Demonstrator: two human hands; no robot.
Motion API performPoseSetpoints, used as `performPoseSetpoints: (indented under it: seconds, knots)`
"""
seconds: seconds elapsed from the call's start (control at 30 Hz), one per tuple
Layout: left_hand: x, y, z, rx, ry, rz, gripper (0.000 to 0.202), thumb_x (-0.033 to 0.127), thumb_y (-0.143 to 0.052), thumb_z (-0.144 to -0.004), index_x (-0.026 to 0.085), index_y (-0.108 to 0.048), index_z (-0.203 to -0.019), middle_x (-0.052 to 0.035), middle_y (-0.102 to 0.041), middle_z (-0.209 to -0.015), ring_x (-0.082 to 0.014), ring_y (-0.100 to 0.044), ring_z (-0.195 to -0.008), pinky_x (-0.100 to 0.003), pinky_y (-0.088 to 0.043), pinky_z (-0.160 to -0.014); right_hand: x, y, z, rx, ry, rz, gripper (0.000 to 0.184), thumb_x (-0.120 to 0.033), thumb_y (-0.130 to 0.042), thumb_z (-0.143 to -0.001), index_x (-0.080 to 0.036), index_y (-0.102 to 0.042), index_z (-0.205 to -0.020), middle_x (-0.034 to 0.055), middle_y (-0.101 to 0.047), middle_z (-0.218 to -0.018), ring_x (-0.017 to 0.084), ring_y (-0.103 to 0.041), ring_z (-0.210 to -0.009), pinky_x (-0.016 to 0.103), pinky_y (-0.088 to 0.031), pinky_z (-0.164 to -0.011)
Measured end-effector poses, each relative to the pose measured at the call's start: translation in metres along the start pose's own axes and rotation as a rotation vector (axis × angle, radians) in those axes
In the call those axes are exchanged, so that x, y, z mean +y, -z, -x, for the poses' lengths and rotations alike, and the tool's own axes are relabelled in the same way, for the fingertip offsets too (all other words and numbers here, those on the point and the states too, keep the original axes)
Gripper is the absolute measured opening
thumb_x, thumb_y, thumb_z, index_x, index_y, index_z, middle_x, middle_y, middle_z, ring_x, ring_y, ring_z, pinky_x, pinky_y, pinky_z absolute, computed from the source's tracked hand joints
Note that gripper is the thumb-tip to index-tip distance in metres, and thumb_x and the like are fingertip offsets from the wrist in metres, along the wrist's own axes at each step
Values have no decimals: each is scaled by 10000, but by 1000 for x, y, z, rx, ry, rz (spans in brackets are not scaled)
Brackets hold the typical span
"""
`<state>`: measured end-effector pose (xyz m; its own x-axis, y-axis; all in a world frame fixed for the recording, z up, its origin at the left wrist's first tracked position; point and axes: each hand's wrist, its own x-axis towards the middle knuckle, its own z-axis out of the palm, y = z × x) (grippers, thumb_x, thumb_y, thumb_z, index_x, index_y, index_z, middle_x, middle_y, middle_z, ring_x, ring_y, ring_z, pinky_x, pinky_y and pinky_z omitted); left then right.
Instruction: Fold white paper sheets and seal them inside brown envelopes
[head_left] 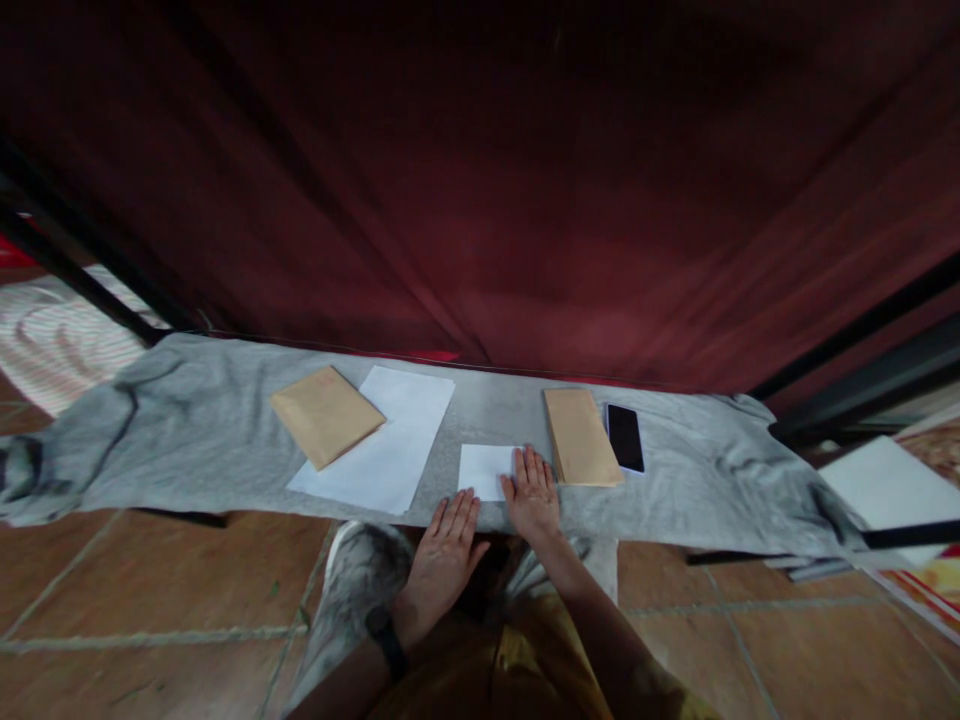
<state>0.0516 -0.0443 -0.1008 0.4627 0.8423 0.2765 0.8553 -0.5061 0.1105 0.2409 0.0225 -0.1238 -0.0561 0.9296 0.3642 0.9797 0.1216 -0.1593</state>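
Observation:
A small white sheet of paper (484,470), perhaps folded, lies flat on the grey cloth in front of me. My right hand (534,498) rests flat over its right edge, fingers stretched out and pointing away from me. At the near left corner, the fingertips of my left hand (444,548) touch or almost touch the sheet; the fingers are straight and the thumb stands apart. Neither hand grips anything. Just right of my right hand lies a stack of brown envelopes (582,437). On the left is a larger white sheet (409,440), partly under another brown envelope stack (328,416).
A dark-screened phone (625,438) lies beside the right envelopes. The grey cloth (202,430) covers a long, narrow surface with a dark red curtain (480,230) behind it. Dark metal bars (862,335) slant at both sides. Below is a tiled floor (187,580).

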Motion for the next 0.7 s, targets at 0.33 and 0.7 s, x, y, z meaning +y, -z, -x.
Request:
performPoseSetpoints:
  seconds: [0.33,0.7]
  knots:
    - [9,-11,-27,46,-30,46,631,337,-479,-959,142,-307,-1534,-160,-384,-1578,-274,-323,-1481,-489,-378,-1177,-1,5,-1,31,-1,0,569,-385,-398,-1039,-78,-389,-1518,211,-410,-1544,316,-405,-1416,502,-305,-1154]
    - [-6,-16,-23,29,-103,52,530,193,-378,-940,101,-439,-1458,-165,-473,-1520,-255,-403,-1441,-470,-417,-1153,-27,21,26,-54,170,-122,504,-338,-378,-1048,-144,-416,-1511,112,-445,-1544,215,-391,-1439,421,-302,-1194]
